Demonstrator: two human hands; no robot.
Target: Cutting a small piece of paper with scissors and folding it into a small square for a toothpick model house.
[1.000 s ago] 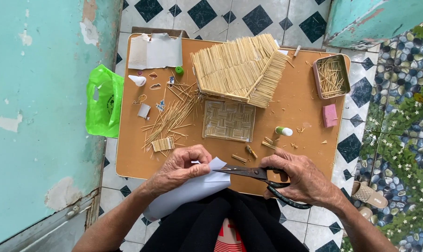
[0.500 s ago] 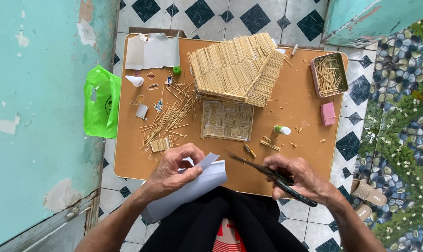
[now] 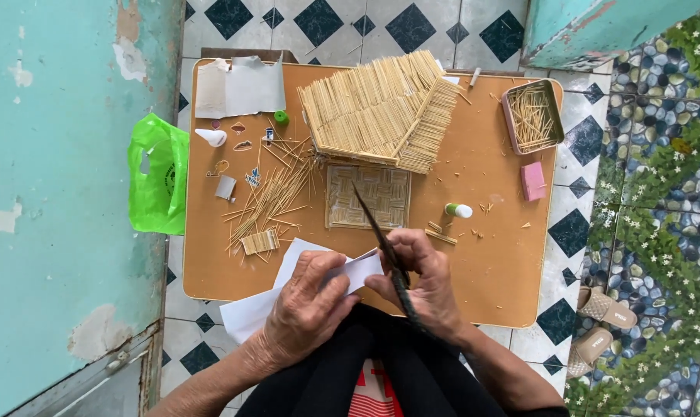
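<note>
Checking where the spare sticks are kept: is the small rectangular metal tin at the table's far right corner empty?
No, the small rectangular metal tin holds a loose pile of thin wooden sticks.

Person, head-camera view from above. Both forearms bare to the lower frame edge; no sleeves visible on either arm. Left hand and right hand bare: no gloves, and no rings, watch or bracelets can be made out. Knuckles and tendons stand out clearly on the backs of both hands; the surface looks creased. Lap covered by a black, soft-folded cloth garment that fills the space between the forearms. At the bottom centre a patch of red fabric with thin white stripes shows beneath the black cloth; whether it is a separate piece cannot be told.
</note>
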